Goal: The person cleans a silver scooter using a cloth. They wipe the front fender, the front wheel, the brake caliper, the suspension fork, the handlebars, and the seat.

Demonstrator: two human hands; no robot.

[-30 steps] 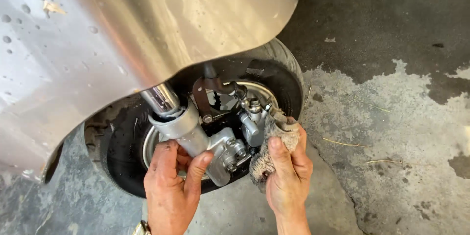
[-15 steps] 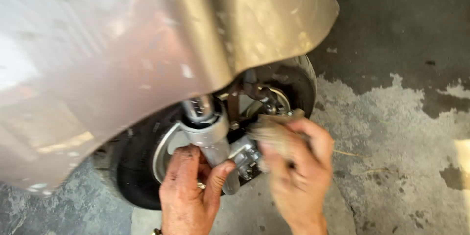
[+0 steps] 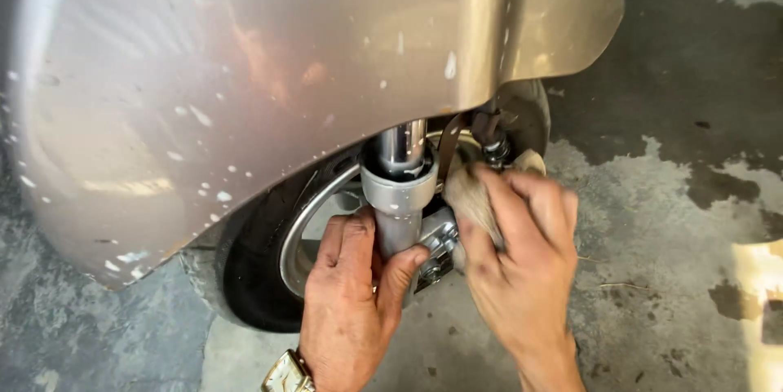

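My left hand (image 3: 355, 298) is wrapped around the lower silver fork tube (image 3: 400, 196) of a scooter's front wheel (image 3: 269, 261). My right hand (image 3: 522, 253) presses a dirty beige rag (image 3: 469, 188) against the metal brake parts (image 3: 436, 253) beside the fork. The chrome upper tube (image 3: 404, 143) rises under the tan mudguard (image 3: 269, 74), which hides most of the wheel. A wristwatch (image 3: 285, 372) sits on my left wrist.
The black tyre (image 3: 245, 286) stands on stained grey concrete floor (image 3: 669, 221). The mudguard is speckled with pale spots. A bolt and bracket (image 3: 493, 143) show just above the rag.
The view has shifted so the mudguard covers more of the wheel. My right hand has moved the rag up against the brake parts; my left hand still holds the fork tube.
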